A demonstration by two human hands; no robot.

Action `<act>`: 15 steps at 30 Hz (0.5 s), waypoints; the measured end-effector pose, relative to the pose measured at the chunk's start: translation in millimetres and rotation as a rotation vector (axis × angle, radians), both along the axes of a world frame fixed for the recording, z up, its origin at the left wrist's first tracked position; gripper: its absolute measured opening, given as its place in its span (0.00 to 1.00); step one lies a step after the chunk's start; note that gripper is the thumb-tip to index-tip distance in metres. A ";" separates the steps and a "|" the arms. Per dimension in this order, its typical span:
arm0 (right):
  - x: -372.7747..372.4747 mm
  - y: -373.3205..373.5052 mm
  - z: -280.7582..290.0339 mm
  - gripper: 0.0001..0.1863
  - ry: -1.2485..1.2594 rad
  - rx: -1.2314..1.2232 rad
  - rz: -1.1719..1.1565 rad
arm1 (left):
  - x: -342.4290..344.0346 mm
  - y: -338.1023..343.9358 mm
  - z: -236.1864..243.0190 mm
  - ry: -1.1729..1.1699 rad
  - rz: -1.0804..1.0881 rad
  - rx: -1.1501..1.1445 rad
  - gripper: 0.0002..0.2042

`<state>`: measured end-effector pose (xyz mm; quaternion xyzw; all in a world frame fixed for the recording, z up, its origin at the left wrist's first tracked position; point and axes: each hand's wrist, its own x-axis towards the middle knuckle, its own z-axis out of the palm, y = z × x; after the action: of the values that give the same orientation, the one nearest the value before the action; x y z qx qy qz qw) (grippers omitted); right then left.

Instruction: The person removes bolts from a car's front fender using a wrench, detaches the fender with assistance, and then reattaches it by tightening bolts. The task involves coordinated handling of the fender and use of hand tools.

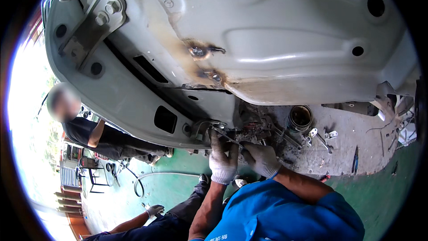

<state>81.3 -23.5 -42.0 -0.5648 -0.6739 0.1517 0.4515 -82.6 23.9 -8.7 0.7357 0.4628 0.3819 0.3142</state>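
Note:
A slim metal wrench-like tool runs between my two gloved hands, under the lower edge of a light grey vehicle panel. My right hand is closed round its near end. The fingers of my left hand reach up against a hinge bracket at the panel's bottom corner, pinched about the tool's far end. Both gloves are white with dark, soiled fingertips. The tool's tip and what it meets at the bracket are hidden behind my left fingers.
Burnt weld spots mark the panel. On the worn grey surface below are an open can, wrenches and pliers. A person in dark clothes stands left; another person's gloved hand shows lower left. A hose crosses the green floor.

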 end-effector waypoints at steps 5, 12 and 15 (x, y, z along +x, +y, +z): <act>-14.8 22.8 -14.9 0.17 -0.139 -0.060 -0.053 | -0.8 6.5 -5.6 -0.012 0.020 0.017 0.45; -3.7 15.0 -15.3 0.16 0.015 -0.008 0.004 | 0.3 3.9 -0.5 -0.058 -0.038 0.007 0.46; 19.9 -3.9 44.3 0.14 0.135 0.203 0.006 | 1.7 0.3 9.6 -0.086 -0.036 -0.077 0.46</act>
<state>101.1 -27.4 2.2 -0.5028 -0.6553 0.1218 0.5503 -80.9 24.2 1.0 0.7141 0.4500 0.3894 0.3688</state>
